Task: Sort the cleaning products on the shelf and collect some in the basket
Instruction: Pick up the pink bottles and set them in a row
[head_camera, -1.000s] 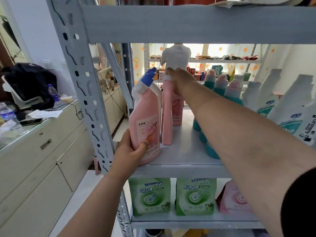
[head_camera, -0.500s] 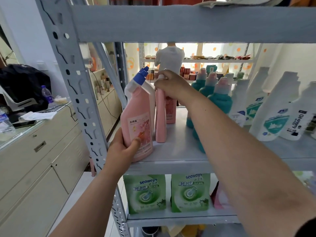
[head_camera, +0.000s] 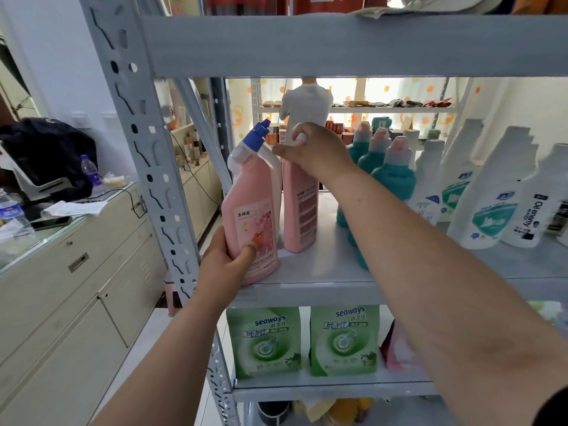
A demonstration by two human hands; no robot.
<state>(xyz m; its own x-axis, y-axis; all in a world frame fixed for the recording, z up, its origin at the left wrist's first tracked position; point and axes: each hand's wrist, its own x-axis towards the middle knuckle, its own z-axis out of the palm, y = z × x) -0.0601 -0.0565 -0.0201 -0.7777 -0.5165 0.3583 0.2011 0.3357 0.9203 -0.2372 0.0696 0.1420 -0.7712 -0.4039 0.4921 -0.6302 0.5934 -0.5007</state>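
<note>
Two pink bottles stand at the left end of the middle shelf [head_camera: 322,290]. The front pink bottle with a blue cap [head_camera: 253,216] stands near the shelf's front edge, and my left hand [head_camera: 226,261] grips its lower part, thumb on the label. Just behind it to the right, my right hand [head_camera: 313,152] grips the top of the second pink bottle [head_camera: 299,216], covering its cap. Teal bottles with pink caps [head_camera: 390,173] stand right of my right forearm, partly hidden by it. White bottles [head_camera: 488,207] fill the shelf's right side. No basket is in view.
Two green seaways pouches [head_camera: 264,342] and a pink pouch [head_camera: 399,355] sit on the shelf below. The grey upright post [head_camera: 144,155] rises left of the pink bottles. A cream cabinet [head_camera: 70,281] with water bottles and a dark bag stands at the left. A person stands beyond the shelf.
My right hand has drawn the rear pink bottle forward and slightly right, closer to the front bottle. My left hand has kept its grip on the front bottle. The view has moved closer.
</note>
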